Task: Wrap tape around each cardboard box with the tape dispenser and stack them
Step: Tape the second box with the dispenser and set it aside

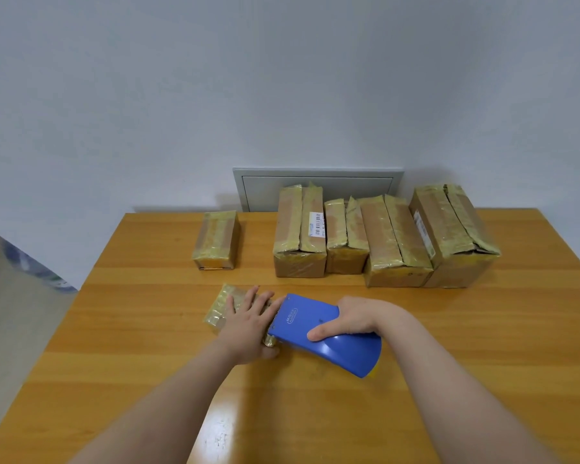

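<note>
I see 4 tape-wrapped brown cardboard boxes [395, 242] packed side by side at the far right of the orange wooden table [315, 413], and 1 smaller taped cardboard box [216, 241] far left. Passable gap between them, bare wood nearside.

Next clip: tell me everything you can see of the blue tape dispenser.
The tape dispenser is a blue, smooth plastic shell with an embossed logo on its flat side and a rounded rear showing a sliver of yellow. It lies low over the wooden table, pointing left. The right hand grips its middle, thumb on the near edge. Its front edge meets the small taped box under the left hand.
</note>
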